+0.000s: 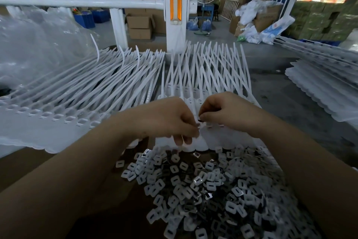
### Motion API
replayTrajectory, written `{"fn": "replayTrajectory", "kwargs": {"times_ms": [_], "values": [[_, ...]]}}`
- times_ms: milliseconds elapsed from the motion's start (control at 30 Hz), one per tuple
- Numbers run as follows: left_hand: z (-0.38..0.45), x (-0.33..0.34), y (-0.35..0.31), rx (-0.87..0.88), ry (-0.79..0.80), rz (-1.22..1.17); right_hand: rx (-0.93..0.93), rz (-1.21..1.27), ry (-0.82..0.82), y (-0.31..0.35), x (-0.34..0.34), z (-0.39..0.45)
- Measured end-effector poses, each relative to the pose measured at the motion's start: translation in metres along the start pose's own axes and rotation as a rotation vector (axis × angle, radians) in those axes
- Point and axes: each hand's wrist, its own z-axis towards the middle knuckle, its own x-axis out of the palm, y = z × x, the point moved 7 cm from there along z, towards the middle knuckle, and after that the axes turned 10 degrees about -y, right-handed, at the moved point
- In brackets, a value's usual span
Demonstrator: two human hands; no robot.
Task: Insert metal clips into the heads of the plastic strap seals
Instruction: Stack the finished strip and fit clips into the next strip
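Observation:
A fan of white plastic strap seals point(203, 76) lies in front of me, their heads point(201, 141) pointing toward me. My right hand point(226, 112) pinches a small metal clip point(201, 120) at a seal head. My left hand point(172, 120) has its fingers curled at the same head and pinches something small and dark at its fingertips; what it is I cannot tell. A heap of small square clips point(213, 190), silvery and white, lies on the brown surface below both hands.
A second batch of joined strap seals point(67, 103) spreads to the left, with a clear plastic bag point(38, 45) behind it. More white seal strips point(325, 87) are stacked at the right. A white railing post point(175, 12) stands behind the fan.

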Motion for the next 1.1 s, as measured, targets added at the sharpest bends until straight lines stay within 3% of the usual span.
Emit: {"fn": "replayTrajectory", "kwargs": {"times_ms": [167,367,567,733,900,1100], "values": [[0.001,-0.015,0.017,-0.169,-0.104,-0.235,-0.022,0.276,0.051,0.011,-0.002,-0.001],[0.003,-0.018,0.023,-0.27,-0.151,-0.419,-0.069,0.324,0.146,0.02,0.001,-0.005],[0.001,-0.017,0.025,-0.295,-0.144,-0.538,-0.05,0.319,0.106,0.018,0.001,-0.004],[0.006,-0.029,0.033,-0.241,-0.298,-0.249,-0.002,0.257,0.019,0.01,-0.005,-0.002],[0.007,-0.023,0.028,-0.126,-0.322,-0.041,0.051,0.198,-0.082,0.001,-0.007,0.001],[0.011,-0.019,0.025,-0.105,-0.442,-0.163,0.024,0.201,-0.062,0.004,-0.002,-0.001]]}}
